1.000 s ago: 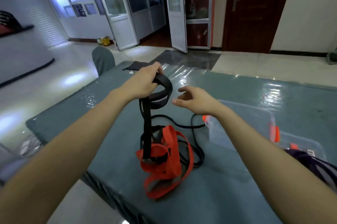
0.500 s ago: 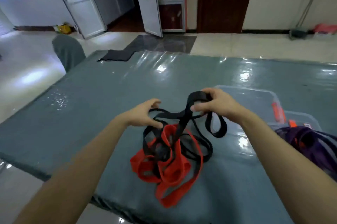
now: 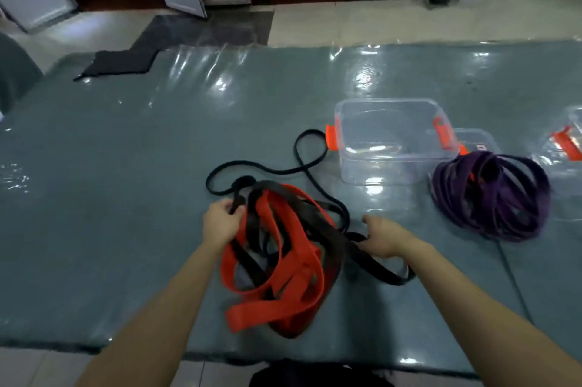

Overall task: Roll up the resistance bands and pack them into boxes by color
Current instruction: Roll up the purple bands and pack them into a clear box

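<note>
— Bands, where do they lie?

— Black bands (image 3: 315, 171) and red bands (image 3: 283, 289) sit tangled in one heap on the tabletop (image 3: 126, 197). The heap is between the two grips and spills closer to the person than either.

— And the grips?

— The left grip (image 3: 220, 223) is curled round a black strand at the heap's left edge. The right grip (image 3: 382, 240) is closed on a wide black strand, and its loop lies flat on the tabletop beside that wrist.

— Anything beyond them?

— One thin black loop runs away past the left grip, up to the orange clasp of a clear box (image 3: 390, 134). That box stands lidless, beyond the right grip. Purple bands (image 3: 491, 197) lie in a loose coil to the right of the right grip, well apart from it. A second clear piece (image 3: 475, 141) shows behind the coil; I cannot tell whether it is a lid or a box.
</note>
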`<move>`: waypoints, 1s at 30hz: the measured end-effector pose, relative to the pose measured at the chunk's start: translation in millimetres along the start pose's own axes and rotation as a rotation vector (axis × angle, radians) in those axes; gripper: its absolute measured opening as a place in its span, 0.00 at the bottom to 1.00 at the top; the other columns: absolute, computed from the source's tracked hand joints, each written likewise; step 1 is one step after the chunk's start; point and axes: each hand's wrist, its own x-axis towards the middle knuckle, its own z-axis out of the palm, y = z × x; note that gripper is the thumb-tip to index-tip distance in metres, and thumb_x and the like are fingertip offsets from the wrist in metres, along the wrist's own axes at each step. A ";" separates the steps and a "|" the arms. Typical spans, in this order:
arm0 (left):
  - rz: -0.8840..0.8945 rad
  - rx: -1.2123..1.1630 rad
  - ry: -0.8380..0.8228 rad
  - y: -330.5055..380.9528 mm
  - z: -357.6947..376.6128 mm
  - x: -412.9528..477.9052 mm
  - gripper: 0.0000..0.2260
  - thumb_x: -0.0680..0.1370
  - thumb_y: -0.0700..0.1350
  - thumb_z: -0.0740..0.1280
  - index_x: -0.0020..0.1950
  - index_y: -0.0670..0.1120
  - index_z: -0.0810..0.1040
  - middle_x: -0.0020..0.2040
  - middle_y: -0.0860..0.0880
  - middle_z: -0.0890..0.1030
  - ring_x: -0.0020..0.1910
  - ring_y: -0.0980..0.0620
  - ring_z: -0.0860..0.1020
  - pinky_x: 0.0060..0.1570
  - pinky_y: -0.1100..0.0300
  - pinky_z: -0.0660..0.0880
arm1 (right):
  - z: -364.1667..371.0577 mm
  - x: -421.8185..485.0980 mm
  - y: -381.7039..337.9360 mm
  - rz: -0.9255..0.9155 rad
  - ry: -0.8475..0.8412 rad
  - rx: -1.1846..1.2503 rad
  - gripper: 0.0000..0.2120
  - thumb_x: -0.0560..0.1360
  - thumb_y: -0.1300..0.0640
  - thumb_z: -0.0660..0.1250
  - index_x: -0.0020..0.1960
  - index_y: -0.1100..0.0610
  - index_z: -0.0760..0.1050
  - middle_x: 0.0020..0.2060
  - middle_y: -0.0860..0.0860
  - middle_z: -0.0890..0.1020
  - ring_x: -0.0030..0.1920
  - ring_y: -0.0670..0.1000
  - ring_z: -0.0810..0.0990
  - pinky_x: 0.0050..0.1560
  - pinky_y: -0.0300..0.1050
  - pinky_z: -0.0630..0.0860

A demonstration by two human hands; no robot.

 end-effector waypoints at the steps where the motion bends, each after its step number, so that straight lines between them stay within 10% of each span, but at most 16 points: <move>1: 0.076 0.032 0.016 6.3 -11.6 1.6 0.09 0.84 0.40 0.72 0.59 0.35 0.83 0.55 0.37 0.87 0.57 0.38 0.85 0.61 0.43 0.79 | -0.7 3.9 -8.0 -0.021 0.063 0.037 0.30 0.80 0.43 0.72 0.74 0.59 0.73 0.70 0.61 0.79 0.70 0.62 0.78 0.67 0.51 0.76; 14: 0.421 -0.506 0.384 85.4 -183.0 -26.4 0.13 0.83 0.36 0.64 0.61 0.54 0.75 0.42 0.42 0.88 0.40 0.39 0.88 0.41 0.50 0.86 | 10.6 41.1 -105.2 -0.378 0.049 0.025 0.50 0.74 0.41 0.78 0.86 0.56 0.57 0.78 0.60 0.70 0.77 0.61 0.72 0.77 0.54 0.70; 19: 0.084 -0.094 0.350 -6.8 -169.7 -48.6 0.23 0.80 0.29 0.63 0.72 0.46 0.77 0.51 0.33 0.83 0.52 0.36 0.86 0.56 0.45 0.84 | 22.5 41.1 -104.6 -0.375 0.042 -0.017 0.51 0.73 0.34 0.77 0.84 0.57 0.60 0.78 0.59 0.68 0.79 0.60 0.69 0.78 0.57 0.69; 23: -0.450 0.261 0.114 -88.8 -136.3 -84.2 0.50 0.77 0.50 0.82 0.86 0.37 0.53 0.75 0.37 0.69 0.66 0.31 0.78 0.59 0.42 0.81 | 41.5 32.6 -108.8 -0.358 0.061 -0.017 0.55 0.70 0.24 0.72 0.84 0.55 0.59 0.79 0.58 0.68 0.77 0.61 0.71 0.76 0.62 0.71; 25: -0.552 0.177 0.098 -112.6 -113.6 -96.6 0.43 0.79 0.62 0.76 0.75 0.28 0.69 0.57 0.40 0.84 0.48 0.35 0.85 0.42 0.46 0.84 | 51.7 29.0 -110.1 -0.339 0.075 -0.024 0.65 0.62 0.18 0.71 0.86 0.54 0.55 0.80 0.58 0.66 0.78 0.62 0.70 0.77 0.65 0.69; 27: -0.516 -0.001 0.080 -122.3 -92.6 -96.0 0.33 0.86 0.63 0.65 0.56 0.29 0.83 0.44 0.38 0.89 0.42 0.37 0.88 0.46 0.43 0.87 | 62.1 27.7 -109.7 -0.329 0.087 -0.086 0.74 0.56 0.17 0.73 0.87 0.54 0.47 0.81 0.59 0.63 0.81 0.63 0.65 0.79 0.66 0.64; 30: -0.288 -0.167 0.132 -106.9 -66.2 -84.4 0.11 0.89 0.46 0.62 0.63 0.40 0.80 0.57 0.41 0.85 0.52 0.42 0.83 0.61 0.39 0.81 | 69.1 28.1 -108.3 -0.286 0.116 -0.106 0.76 0.57 0.21 0.78 0.87 0.57 0.43 0.80 0.62 0.64 0.81 0.63 0.64 0.80 0.65 0.62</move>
